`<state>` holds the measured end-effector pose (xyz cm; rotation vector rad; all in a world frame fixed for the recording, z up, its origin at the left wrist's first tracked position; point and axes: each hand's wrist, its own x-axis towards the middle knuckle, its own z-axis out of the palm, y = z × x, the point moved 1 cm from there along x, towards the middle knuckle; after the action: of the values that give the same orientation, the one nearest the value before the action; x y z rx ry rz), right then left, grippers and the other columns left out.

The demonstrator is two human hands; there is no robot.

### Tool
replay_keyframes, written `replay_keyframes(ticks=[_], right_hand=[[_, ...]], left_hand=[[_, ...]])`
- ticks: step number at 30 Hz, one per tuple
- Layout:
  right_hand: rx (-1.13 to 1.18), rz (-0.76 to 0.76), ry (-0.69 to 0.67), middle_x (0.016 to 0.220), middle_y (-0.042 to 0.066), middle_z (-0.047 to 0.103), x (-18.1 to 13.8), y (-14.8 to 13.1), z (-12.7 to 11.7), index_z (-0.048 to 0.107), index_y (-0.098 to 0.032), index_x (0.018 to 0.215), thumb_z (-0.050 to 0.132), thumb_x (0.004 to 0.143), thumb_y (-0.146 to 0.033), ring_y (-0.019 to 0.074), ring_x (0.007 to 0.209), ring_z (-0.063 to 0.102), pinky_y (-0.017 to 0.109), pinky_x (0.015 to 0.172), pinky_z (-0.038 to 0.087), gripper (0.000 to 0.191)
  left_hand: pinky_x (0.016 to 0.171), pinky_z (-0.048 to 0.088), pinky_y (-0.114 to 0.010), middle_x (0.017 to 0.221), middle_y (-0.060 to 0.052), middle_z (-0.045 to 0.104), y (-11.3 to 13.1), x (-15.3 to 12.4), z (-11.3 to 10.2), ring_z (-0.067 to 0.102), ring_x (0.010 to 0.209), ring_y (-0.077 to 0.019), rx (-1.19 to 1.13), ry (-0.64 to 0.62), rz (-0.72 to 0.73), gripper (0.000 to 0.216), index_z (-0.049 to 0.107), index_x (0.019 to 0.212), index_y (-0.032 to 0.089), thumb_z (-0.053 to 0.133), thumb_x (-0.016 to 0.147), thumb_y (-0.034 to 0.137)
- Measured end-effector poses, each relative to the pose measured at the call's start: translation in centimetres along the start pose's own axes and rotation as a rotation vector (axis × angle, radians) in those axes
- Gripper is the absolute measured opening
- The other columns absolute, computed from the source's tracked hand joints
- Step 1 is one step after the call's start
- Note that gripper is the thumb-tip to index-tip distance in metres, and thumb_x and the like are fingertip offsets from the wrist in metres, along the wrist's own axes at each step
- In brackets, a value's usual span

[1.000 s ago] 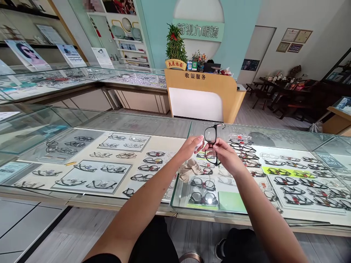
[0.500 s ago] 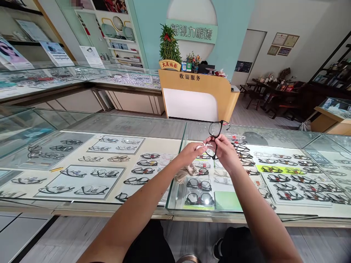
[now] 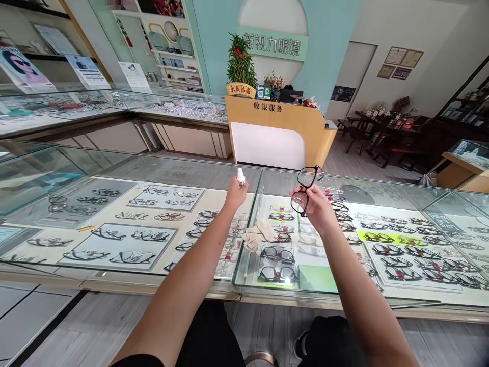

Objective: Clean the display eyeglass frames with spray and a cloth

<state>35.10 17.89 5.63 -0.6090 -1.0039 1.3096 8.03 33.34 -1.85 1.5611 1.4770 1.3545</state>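
My left hand (image 3: 237, 192) is closed around a small white bottle (image 3: 240, 176), whose top pokes out above the fingers; the rest is hidden in the grip. In my right hand (image 3: 317, 201) is a pair of black-framed eyeglasses (image 3: 299, 202), pinched near the bridge and held with the lenses one above the other over the glass counter (image 3: 244, 285). A crumpled beige cloth (image 3: 260, 234) lies on the counter's glass top between my forearms.
Beneath the glass, several rows of eyeglasses (image 3: 277, 275) sit on trays and a green pad (image 3: 317, 278). Across the aisle stands a wooden cashier desk (image 3: 275, 109) with a potted plant (image 3: 241, 63). Another display counter (image 3: 179, 109) runs along the back left.
My left hand has moved left, away from the eyeglasses, and the white bottle now shows upright in it. My right hand has shifted slightly, still holding the eyeglasses. The cloth is more exposed.
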Motion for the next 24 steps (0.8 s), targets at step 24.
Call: replay_keyframes(ticks=[24], right_hand=[[0.056,-0.044,-0.029,0.108,0.003,0.079,0.3,-0.5,-1.1,0.061,-0.025,0.091,0.084,0.092,-0.037,0.0214,0.107,0.076,0.032,0.088,0.061,0.025]], left_hand=[[0.094,0.049,-0.039,0.119,-0.009,0.072,6.4,-8.1,-2.8,0.068,0.106,-0.0266,0.511,-0.206,0.244,0.028,0.069,0.118,0.025,0.053,0.096,0.016]])
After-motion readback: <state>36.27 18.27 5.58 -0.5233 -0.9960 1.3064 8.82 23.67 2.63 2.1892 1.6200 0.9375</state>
